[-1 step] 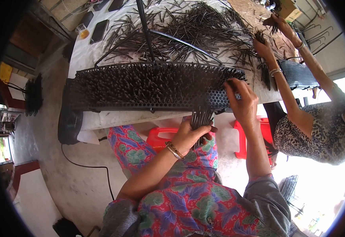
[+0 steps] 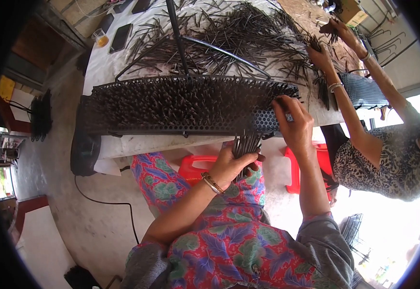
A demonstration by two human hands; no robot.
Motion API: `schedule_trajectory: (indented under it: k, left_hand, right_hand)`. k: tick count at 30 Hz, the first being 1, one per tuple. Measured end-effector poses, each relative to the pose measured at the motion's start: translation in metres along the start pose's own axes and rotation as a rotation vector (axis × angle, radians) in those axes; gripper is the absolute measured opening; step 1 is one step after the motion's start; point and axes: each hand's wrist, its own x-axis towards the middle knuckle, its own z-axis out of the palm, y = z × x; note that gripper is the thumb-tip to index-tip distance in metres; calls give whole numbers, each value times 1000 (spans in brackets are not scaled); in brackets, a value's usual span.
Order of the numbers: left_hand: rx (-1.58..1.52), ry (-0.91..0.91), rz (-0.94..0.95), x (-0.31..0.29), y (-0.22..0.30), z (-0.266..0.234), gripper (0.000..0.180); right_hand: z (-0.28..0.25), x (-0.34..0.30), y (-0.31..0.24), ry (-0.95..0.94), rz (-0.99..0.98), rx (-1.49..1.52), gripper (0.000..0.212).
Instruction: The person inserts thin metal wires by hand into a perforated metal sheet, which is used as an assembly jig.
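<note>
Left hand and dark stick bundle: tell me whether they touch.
Touching: the head view shows the left hand with its thumb laid across the dark stick bundle.

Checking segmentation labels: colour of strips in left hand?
The strips look dark, near black; best seen in the head view.

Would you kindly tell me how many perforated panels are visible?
2: one long panel by the right hand, and another panel farther right, between a co-worker's forearms. More may be hidden.

Workshop, black strips [image 2: 241, 36] across worktable [image 2: 97, 68]
</note>
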Motion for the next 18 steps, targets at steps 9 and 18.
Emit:
schedule_trajectory:
  k: [9, 18]
  left_hand:
    - [-72, 29, -74, 4, 1, 3, 17]
    - [-5, -1, -33, 3, 0, -2, 15]
  right_hand:
    - [4, 1, 17, -50, -58, 5, 14]
    - [6, 1, 13, -66, 40, 90, 14]
